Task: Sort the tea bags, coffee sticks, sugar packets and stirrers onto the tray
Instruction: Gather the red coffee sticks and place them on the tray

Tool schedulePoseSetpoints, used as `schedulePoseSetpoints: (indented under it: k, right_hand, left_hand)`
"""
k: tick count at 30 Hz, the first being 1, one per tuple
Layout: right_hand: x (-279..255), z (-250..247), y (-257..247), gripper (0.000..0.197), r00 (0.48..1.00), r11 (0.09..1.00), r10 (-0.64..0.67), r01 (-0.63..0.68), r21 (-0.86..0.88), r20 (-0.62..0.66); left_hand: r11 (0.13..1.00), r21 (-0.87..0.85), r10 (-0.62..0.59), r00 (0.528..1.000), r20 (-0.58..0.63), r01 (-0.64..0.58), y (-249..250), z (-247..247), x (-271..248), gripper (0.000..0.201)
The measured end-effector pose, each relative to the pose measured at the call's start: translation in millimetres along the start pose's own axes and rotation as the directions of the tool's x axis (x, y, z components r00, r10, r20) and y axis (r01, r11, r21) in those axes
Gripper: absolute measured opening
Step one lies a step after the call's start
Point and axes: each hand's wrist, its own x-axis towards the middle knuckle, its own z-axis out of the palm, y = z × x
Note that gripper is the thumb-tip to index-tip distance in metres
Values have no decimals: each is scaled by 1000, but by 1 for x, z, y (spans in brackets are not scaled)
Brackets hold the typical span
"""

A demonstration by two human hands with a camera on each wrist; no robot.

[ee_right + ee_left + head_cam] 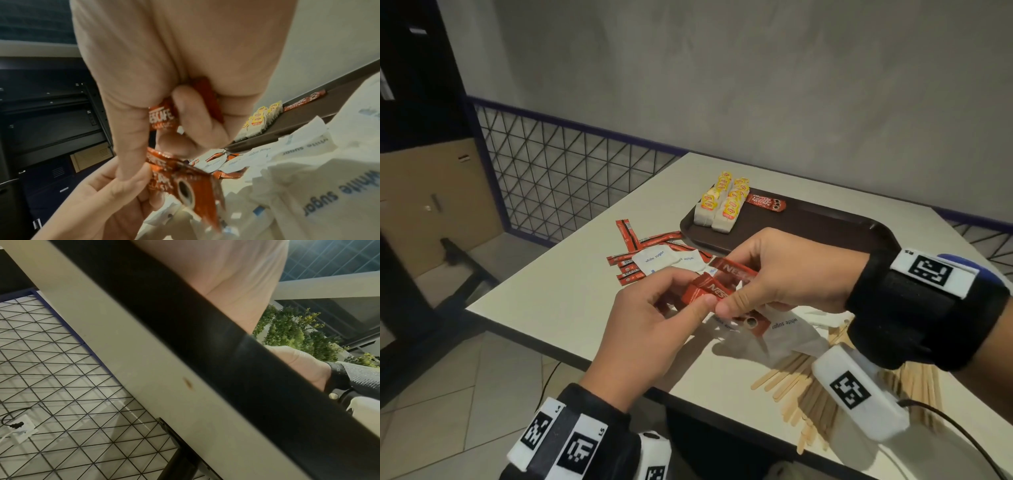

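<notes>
So the tabletop carries a brown tray with tea bags and one coffee stick. Above loose sugar packets and stirrers, both grips pinch red coffee sticks: left hand, right hand.

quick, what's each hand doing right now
Left hand: pinching the red coffee sticks.
Right hand: fingers curled round the same coffee sticks.

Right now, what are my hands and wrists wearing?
Both hands are bare. The left wrist wears a black band with white square-code tags. The right wrist wears a matching black band, tagged white camera box and black cable.
</notes>
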Motion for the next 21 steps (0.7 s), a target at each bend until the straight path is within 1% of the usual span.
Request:
schedulePoseSetpoints:
  k: [3, 5, 7, 9, 11, 13, 15, 16, 18, 20, 21]
  right_hand:
    - [0, 2, 2, 24, 999, 994, -38, 35, -101, -36]
    - [-1, 4, 3, 18, 996, 965, -64, 45, -259, -65]
    - [-3, 4, 3, 15, 993, 906, -72, 28, -422, -90]
    - [-6, 4, 2, 14, 995, 887, -58, 14, -461, -80]
    - [-8, 3, 1, 14, 998, 887, -34, 7, -462, -50]
    - [-8, 3, -2, 16, 1000, 880, 3, -9, -474, -14]
    - [-9, 2, -4, 18, 999, 870, 31, -21, -492, 13]
    - [-10, 1, -4, 19, 999, 880, 41, -24, -474, 26]
    - [-11, -2, -3, 18, 997, 932, 66, -47, -359, 40]
    - [-11, -8, 1, 17, 992, 979, 128, -128, -161, -9]
    - [-11, -12, 4, 14, 986, 985, 162, -164, -48, -51]
  left_hand:
    - [999, 14, -32, 999, -12, 32, 1, 1, 0, 8]
    - [998, 5, -59, 998, -19, 59, 2, 1, -1, 8]
    - [996, -22, -85, 996, -19, 85, 3, 1, 0, 9]
    - [997, -1, -78, 997, -12, 78, 3, 1, 0, 9]
    - [997, 34, -71, 997, 0, 71, 5, 0, 1, 16]
    - [997, 29, -77, 997, 14, 77, 6, -1, 0, 23]
    - [997, 38, -71, 997, 24, 70, 6, -1, 0, 21]
    - [997, 52, -60, 998, 26, 58, 5, -1, 0, 19]
    - [997, 67, -46, 999, 18, 45, 4, -2, -2, 19]
    - [997, 61, -46, 999, -8, 47, 5, -3, -3, 18]
    - [997, 55, -56, 998, -28, 57, 5, -3, -3, 17]
